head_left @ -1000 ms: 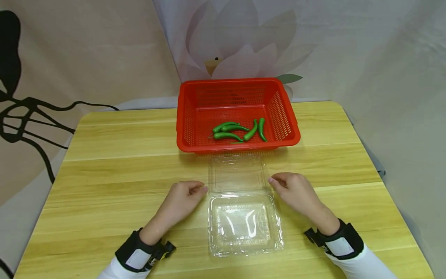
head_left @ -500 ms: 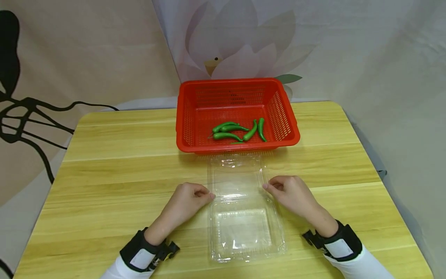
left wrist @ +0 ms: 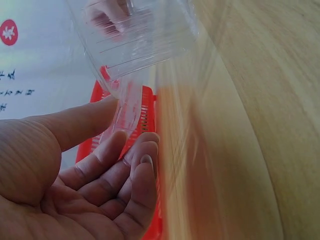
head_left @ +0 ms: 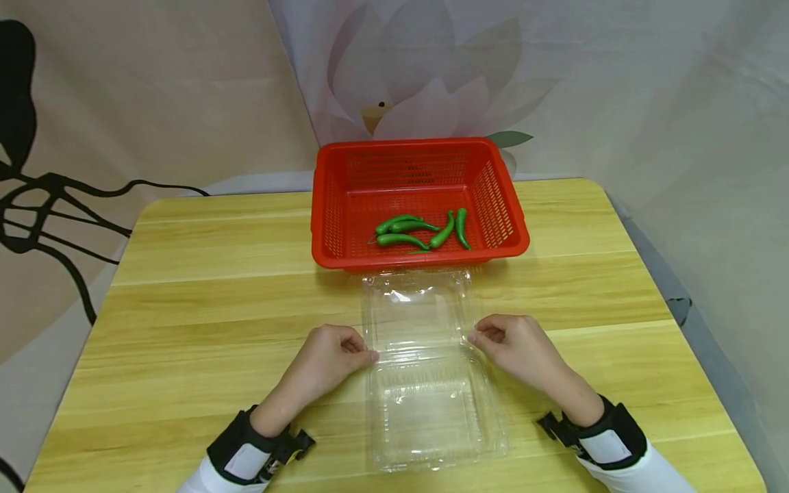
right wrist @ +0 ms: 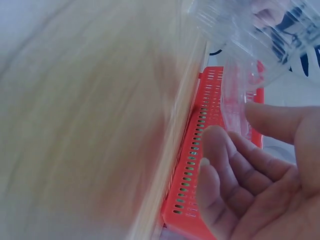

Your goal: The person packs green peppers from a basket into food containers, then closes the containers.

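Note:
A clear plastic clamshell container lies opened out in front of me, its two halves joined by a crease across the middle. My left hand pinches its left edge near that crease; in the left wrist view the thumb and curled fingers meet at the plastic. On the opposite edge my right hand pinches the container between thumb and forefinger. Just beyond the far half stands a red plastic basket, with several green chili peppers inside near its front wall.
The wooden table carries the basket at its back edge. Behind it hangs a pale cloth with a printed flower. Black bands with small cameras circle both wrists.
Both hands have closed in on the container's side edges and now pinch it near the crease. The container has shifted slightly towards me and tilted, and its reflections have changed. The peppers stay put.

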Motion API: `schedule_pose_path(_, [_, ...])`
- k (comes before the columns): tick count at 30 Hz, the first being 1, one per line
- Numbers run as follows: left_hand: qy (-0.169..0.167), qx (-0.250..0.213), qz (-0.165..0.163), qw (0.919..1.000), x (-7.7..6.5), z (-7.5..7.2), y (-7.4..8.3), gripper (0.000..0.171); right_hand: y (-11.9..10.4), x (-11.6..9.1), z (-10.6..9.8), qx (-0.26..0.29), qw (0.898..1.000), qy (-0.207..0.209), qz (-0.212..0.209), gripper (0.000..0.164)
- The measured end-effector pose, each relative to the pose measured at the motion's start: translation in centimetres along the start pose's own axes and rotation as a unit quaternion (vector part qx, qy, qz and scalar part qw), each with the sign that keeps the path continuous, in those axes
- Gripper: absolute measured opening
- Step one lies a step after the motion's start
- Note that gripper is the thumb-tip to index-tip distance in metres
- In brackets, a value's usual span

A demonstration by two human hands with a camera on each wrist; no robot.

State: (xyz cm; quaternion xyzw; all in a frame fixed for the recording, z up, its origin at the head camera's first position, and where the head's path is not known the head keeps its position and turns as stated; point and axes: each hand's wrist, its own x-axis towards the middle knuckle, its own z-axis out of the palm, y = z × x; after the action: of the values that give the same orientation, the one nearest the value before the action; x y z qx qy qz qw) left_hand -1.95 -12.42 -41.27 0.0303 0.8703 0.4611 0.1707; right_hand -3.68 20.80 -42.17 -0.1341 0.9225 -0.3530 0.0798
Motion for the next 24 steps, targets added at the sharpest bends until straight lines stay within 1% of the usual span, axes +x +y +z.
schedule_pose_path(5, [-0.002, 0.005, -0.008, 1.0000, -0.1, 0.0, -0.1, 0.020, -0.2, -0.3, -0.2, 0.012, 1.000, -0.010, -0.001, 0.015])
schedule_pose_path(8, [-0.003, 0.003, -0.008, 1.0000, -0.2, 0.1, -0.1, 0.021, -0.2, -0.4, -0.2, 0.022, 1.000, -0.008, -0.005, 0.013])
schedule_pose_path(14, [0.002, -0.002, -0.001, 1.0000, -0.2, 0.0, -0.3, 0.020, -0.3, -0.1, 0.0, 0.035, 0.999, 0.015, -0.021, 0.010])
schedule_pose_path(19, [-0.009, -0.044, -0.001, 0.9990, -0.1, -0.2, -0.4, 0.016, -0.3, 0.3, 0.1, 0.049, 0.997, 0.042, -0.041, 0.010])
schedule_pose_path(22, [-0.012, -0.074, -0.005, 0.9972, 0.0, -0.2, -0.5, 0.014, -0.4, 0.5, 0.3, 0.073, 0.995, 0.052, -0.051, 0.009])
schedule_pose_path(24, [-0.011, -0.088, -0.013, 0.9960, 0.0, -0.2, -0.5, 0.014, -0.6, 0.7, 0.5, 0.092, 0.993, 0.054, -0.051, 0.009])
